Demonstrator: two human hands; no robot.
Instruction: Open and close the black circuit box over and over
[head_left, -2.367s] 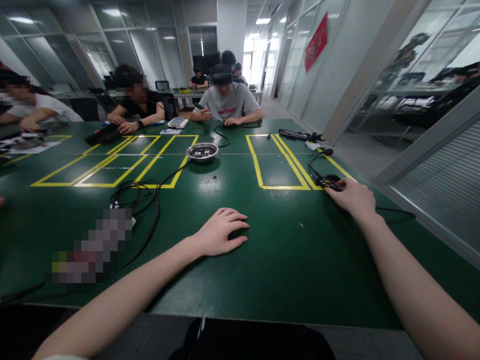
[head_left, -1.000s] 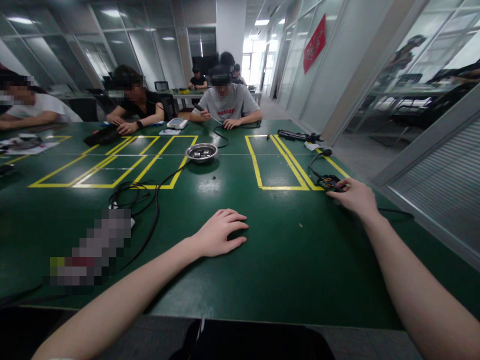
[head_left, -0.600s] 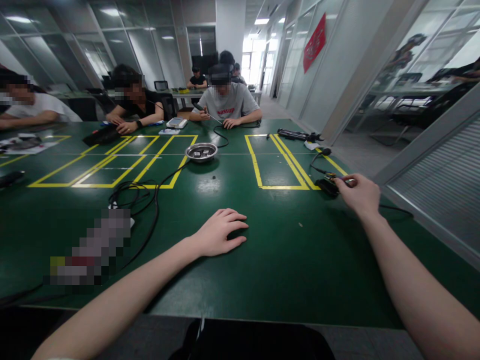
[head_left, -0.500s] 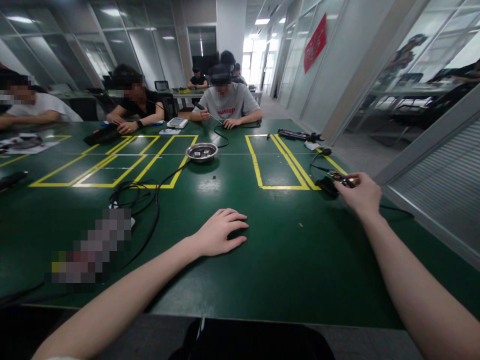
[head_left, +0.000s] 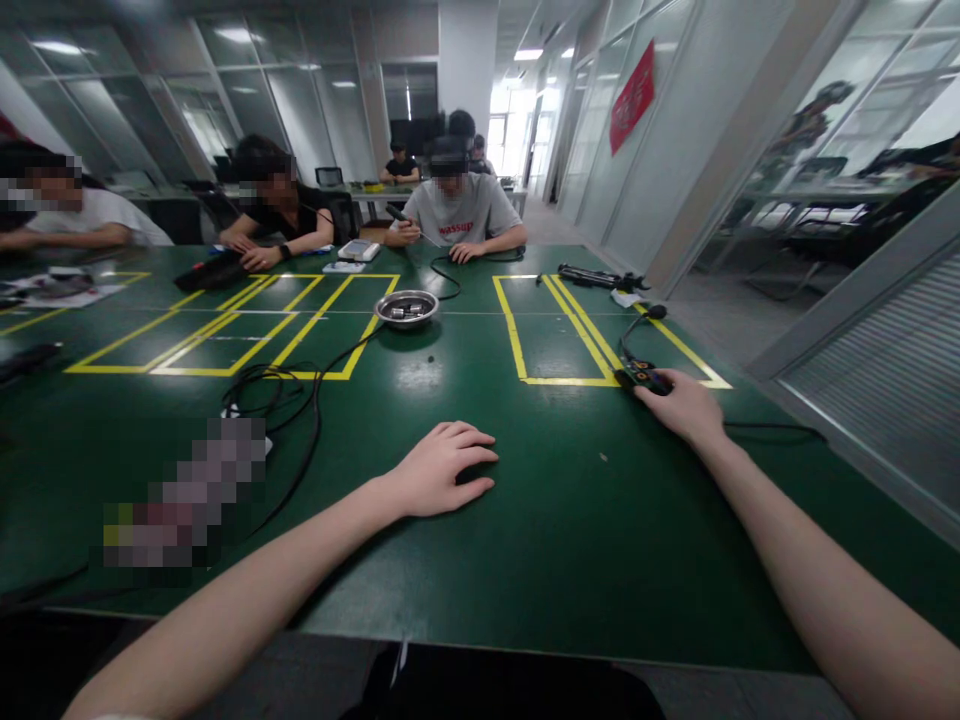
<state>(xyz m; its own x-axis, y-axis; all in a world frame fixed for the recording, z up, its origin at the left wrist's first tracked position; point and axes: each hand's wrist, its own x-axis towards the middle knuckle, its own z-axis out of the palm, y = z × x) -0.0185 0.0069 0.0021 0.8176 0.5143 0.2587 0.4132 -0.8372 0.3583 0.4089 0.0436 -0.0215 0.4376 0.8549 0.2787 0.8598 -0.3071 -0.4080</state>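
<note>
- While the left hand (head_left: 444, 470) lies palm down on the green table (head_left: 540, 540) near the middle, its fingers loosely spread and holding nothing, the right hand (head_left: 686, 407) reaches to the right side.
- Thumb and fingers of the right hand grip the near right end of a small dark device (head_left: 639, 376) with orange spots, located on the right of the table beside the yellow tape (head_left: 570, 382); whether it touches the tabletop is hard to tell.
- Just beyond the device, a black cable curves up to a round black end (head_left: 658, 312).
- Farther off lies a folded black stand (head_left: 596, 277).
- Left of centre, a steel bowl (head_left: 382, 316) holds shiny metal pieces (head_left: 403, 312).
- Nearer left, coiled black cord (head_left: 264, 398) lies beside a pixelated object (head_left: 191, 495).
- Across the table, a person in grey (head_left: 480, 215) holds a dark-handled tool (head_left: 397, 214).
</note>
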